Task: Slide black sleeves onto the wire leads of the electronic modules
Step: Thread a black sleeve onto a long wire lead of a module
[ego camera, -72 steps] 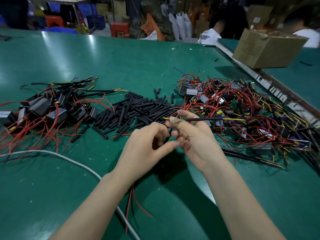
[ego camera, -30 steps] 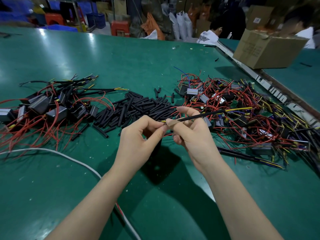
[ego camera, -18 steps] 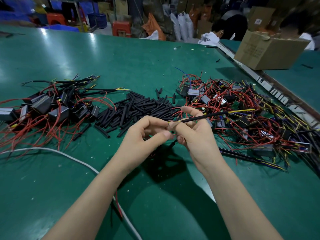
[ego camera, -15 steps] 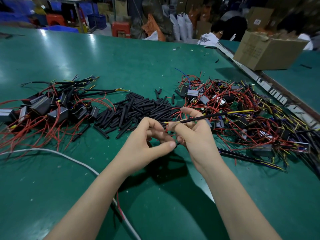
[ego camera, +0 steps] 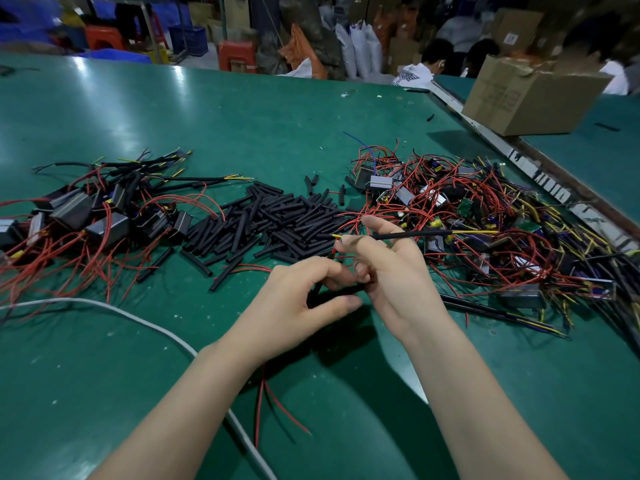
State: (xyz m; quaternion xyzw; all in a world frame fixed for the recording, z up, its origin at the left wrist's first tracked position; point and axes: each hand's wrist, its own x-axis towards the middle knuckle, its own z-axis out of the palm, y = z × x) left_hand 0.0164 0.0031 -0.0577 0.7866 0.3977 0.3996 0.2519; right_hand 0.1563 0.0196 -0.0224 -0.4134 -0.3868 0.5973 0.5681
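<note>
One head-worn camera is looking forward and down, sitting close above the green table (ego camera: 242,126), its wide angle taking in the far boxes (ego camera: 533,95).

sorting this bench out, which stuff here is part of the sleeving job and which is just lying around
Job:
sleeved lead pinched in right hand
left hand
loose black sleeves
unsleeved modules
finished modules

Lying about:
cardboard box
white cable

bare forearms; hands (ego camera: 346,285) ungloved
</note>
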